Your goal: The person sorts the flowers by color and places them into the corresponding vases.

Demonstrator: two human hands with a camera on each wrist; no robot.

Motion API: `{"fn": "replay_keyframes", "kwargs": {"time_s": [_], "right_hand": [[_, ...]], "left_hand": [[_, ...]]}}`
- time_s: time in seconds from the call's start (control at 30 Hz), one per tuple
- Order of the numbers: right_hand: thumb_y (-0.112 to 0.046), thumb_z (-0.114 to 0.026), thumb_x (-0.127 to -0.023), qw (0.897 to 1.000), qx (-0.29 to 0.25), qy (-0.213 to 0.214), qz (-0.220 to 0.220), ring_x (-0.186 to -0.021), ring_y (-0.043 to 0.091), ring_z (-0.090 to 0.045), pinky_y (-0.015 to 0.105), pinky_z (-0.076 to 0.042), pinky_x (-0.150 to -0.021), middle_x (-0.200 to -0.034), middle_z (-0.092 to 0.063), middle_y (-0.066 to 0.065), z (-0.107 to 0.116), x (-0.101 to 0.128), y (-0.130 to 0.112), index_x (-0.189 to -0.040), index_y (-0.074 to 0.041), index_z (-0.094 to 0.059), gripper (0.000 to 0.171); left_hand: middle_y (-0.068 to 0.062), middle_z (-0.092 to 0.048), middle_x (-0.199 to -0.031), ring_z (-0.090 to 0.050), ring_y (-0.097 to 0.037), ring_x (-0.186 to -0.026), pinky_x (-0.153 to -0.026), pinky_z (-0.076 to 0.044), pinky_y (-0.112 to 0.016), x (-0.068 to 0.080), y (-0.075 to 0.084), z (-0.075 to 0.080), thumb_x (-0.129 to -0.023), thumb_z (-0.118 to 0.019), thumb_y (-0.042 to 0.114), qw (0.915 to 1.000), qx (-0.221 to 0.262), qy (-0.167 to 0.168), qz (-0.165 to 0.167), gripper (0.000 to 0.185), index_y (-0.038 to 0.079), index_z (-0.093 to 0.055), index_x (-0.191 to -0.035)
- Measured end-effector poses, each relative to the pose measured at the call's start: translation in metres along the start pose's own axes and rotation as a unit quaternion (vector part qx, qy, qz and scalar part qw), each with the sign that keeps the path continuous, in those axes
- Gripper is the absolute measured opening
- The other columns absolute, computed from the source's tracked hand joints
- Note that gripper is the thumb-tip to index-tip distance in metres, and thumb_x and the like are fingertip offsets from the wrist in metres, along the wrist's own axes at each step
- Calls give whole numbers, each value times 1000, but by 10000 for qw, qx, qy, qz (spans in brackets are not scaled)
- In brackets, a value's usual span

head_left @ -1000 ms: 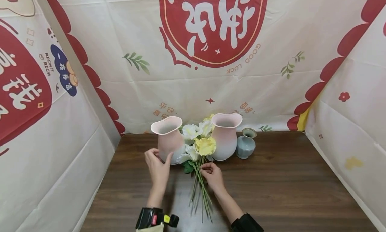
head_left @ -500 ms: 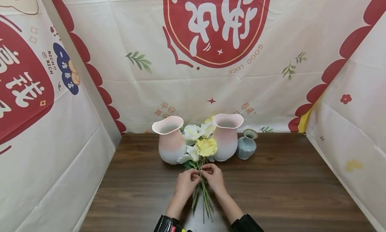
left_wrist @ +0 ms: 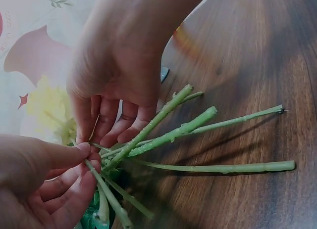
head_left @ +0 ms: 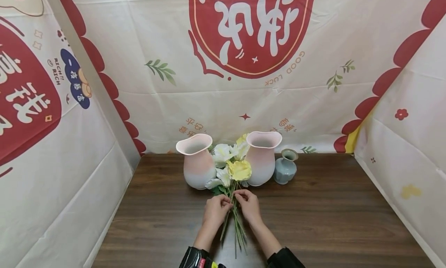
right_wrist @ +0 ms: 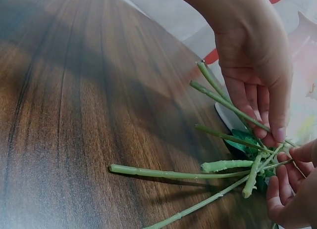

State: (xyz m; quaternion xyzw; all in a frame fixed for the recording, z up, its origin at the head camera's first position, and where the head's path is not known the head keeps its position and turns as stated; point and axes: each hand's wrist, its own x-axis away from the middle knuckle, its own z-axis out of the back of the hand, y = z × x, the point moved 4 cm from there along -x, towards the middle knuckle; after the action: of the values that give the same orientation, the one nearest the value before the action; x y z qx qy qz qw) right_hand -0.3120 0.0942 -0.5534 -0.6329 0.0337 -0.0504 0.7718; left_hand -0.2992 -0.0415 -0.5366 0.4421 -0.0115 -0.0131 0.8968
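A bunch of artificial flowers [head_left: 238, 169] with yellow and white heads lies on the wooden table [head_left: 331, 213], its green stems [head_left: 237, 229] pointing towards me. My left hand [head_left: 226, 201] and right hand [head_left: 239, 196] meet at the stems just below the blooms. In the left wrist view the left hand [left_wrist: 86, 152] pinches a thin stem [left_wrist: 163, 115] between thumb and forefinger. The right hand [right_wrist: 292, 157] curls its fingers around the stems [right_wrist: 223, 165] where they bunch together. The cut ends fan out loose on the wood.
Two pink-to-white vases stand behind the flowers, one on the left [head_left: 196, 163] and one on the right [head_left: 262, 155]. A small blue-grey vase [head_left: 285, 168] sits further right. Printed cloth walls [head_left: 244, 86] close in the back and both sides.
My left hand has left the left pink vase and moved right to the stems beside the right hand. The right hand has stayed on the stems, and the flower heads barely shifted.
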Motion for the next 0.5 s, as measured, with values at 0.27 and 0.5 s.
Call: {"fn": "replay_keyframes", "kwargs": {"time_s": [0.27,0.5], "right_hand": [[-10,-58,-93,9999,81,74,-7,-77,18,-60,27,-51,-61,-97,-68,19,0,0,1,-100,3,-68,17],[-9,-59,-92,9997,34,207,-82,-78,18,-60,28,-52,-62,-98,-68,18,-1,3,2,-100,1,-68,16]], "left_hand": [[5,-66,-72,-57,-4,-59,-51,-46,-21,2,-2,2,-84,-71,15,9999,152,33,-45,6,10,-70,-89],[5,-66,-70,-58,-3,-56,-48,-46,-20,5,-6,8,-85,-69,10,9989,460,95,-21,4,8,-70,-88]]}}
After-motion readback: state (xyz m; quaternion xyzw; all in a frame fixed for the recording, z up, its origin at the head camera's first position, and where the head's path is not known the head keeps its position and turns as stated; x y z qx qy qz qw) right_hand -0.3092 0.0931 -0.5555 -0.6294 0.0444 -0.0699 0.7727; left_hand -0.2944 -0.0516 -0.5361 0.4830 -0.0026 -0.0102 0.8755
